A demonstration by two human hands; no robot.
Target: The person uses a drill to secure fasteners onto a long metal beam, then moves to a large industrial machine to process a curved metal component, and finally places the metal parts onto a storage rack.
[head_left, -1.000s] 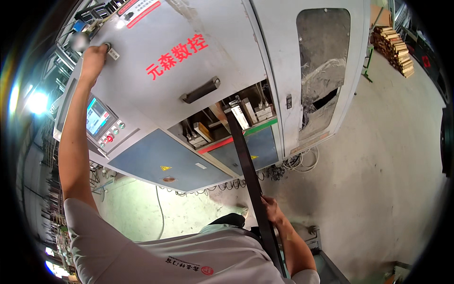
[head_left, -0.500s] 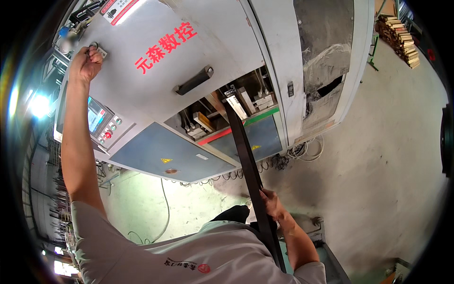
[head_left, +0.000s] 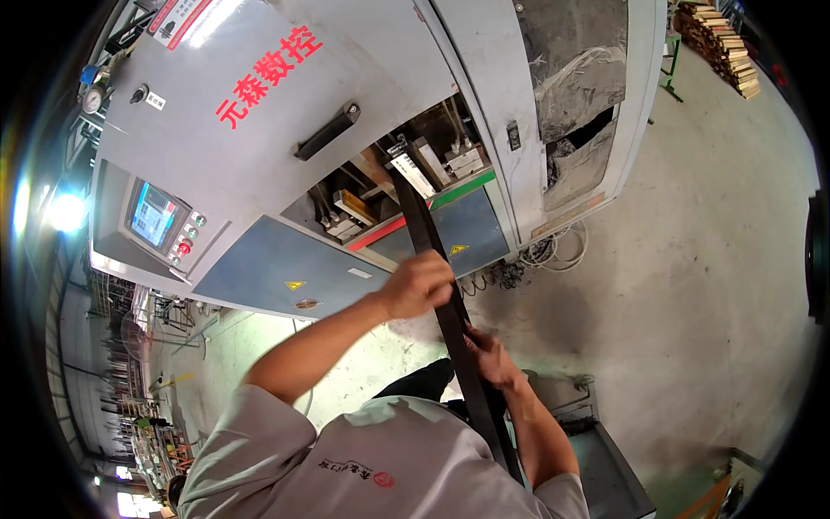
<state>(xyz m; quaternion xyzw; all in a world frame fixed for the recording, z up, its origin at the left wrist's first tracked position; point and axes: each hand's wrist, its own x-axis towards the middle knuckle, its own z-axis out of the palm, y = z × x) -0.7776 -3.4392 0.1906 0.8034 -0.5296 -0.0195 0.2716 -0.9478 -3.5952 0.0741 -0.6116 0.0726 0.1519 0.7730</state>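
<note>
A long dark bar, probably a metal profile [head_left: 456, 333], slants from the opening of a grey cabinet machine [head_left: 380, 52] down to beside my body. Its far end reaches in among the metal blocks [head_left: 413, 173] in that opening. Closed over the upper stretch of the bar is my left hand [head_left: 419, 284], slightly blurred, with its fingertips partly hidden. Lower down, my right hand [head_left: 491, 356] grips the bar from its right side, some of its fingers out of sight behind it. At the machine's upper left, a black rotary knob [head_left: 139, 93] is free of any hand.
A control panel with a screen [head_left: 154, 216] and buttons sits at the machine's left. A black handle [head_left: 327, 131] crosses its front cover. Coiled cables [head_left: 553, 251] lie on the floor by its base. A grey metal trough [head_left: 616, 471] stands at my right; stacked bars [head_left: 716, 48] lie far right.
My left hand has left the knob and come down and right to the bar. My right hand still holds the bar and has shifted slightly. The whole view has moved a little.
</note>
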